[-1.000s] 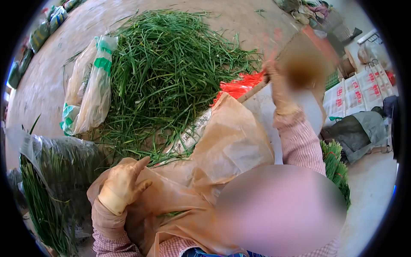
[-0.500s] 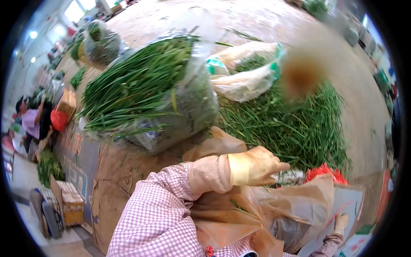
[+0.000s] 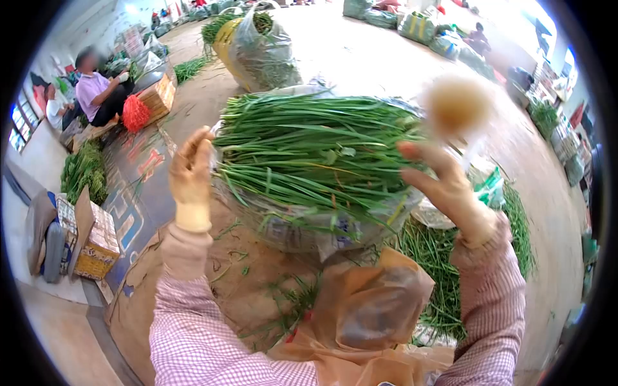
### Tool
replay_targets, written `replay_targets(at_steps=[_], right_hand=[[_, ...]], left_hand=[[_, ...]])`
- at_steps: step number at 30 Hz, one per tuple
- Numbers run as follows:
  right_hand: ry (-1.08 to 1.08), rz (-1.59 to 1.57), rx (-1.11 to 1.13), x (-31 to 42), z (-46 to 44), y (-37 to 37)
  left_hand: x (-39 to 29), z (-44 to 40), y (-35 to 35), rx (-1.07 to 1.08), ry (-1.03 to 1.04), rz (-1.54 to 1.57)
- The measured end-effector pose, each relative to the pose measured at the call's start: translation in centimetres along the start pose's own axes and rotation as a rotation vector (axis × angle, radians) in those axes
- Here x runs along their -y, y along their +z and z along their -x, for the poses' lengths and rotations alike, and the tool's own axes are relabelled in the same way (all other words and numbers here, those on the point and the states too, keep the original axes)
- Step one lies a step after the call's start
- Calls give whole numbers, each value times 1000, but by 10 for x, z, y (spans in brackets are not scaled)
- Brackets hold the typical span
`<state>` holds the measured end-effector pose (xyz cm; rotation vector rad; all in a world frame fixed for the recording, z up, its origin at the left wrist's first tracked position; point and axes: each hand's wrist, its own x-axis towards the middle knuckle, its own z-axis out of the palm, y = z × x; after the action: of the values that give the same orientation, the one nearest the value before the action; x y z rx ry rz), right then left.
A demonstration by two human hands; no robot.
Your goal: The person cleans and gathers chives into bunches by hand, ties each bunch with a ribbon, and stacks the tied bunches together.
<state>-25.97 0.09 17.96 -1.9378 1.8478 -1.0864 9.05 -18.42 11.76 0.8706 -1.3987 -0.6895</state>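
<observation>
A large heap of long green chives (image 3: 315, 148) lies in a clear plastic bag (image 3: 309, 235) in front of me. My left hand (image 3: 191, 174), in a pale glove, is at the left end of the chives, fingers raised and slightly bent; whether it touches the bag's edge I cannot tell. At the right end is my right hand (image 3: 450, 186), also gloved and slightly blurred, thumb and fingers apart beside the chives. Neither hand visibly grips anything. A brownish translucent apron (image 3: 376, 302) covers my lap.
Loose chives (image 3: 431, 257) are piled on the floor at right, near a white-and-green bag (image 3: 489, 186). Another filled bag (image 3: 257, 58) stands beyond. At left are a cardboard box (image 3: 96, 241) and a seated person (image 3: 100, 93) by a crate (image 3: 158, 100).
My view has swung left and up, so the bag of chives is now centred. My left hand has moved from over my lap to the bag's left end; my right hand has come up from low right.
</observation>
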Motion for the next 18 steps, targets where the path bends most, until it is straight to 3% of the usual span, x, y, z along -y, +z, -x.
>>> replay_targets(at_steps=[3, 7, 9, 11, 13, 15, 17, 18], right_hand=[[-172, 19, 30, 4, -87, 63], [-220, 289, 107, 13, -159, 121], [-215, 280, 125, 12, -183, 137], [-157, 227, 178, 10, -206, 147], [-126, 269, 330, 2, -224, 152], [-16, 351, 471, 11, -220, 154], [-148, 493, 439, 6, -214, 157], [-123, 475, 468, 7, -214, 154]], left_hand=[[78, -61, -42, -56, -79, -89], [94, -86, -44, 84, -265, -394], [134, -104, -43, 249, -250, -296], [169, -114, -48, 438, -26, -191], [121, -108, -24, 470, -452, 202], [128, -104, -19, 535, -370, 231], [123, -94, -17, 570, -163, 169], [119, -94, -9, 393, -469, 297]])
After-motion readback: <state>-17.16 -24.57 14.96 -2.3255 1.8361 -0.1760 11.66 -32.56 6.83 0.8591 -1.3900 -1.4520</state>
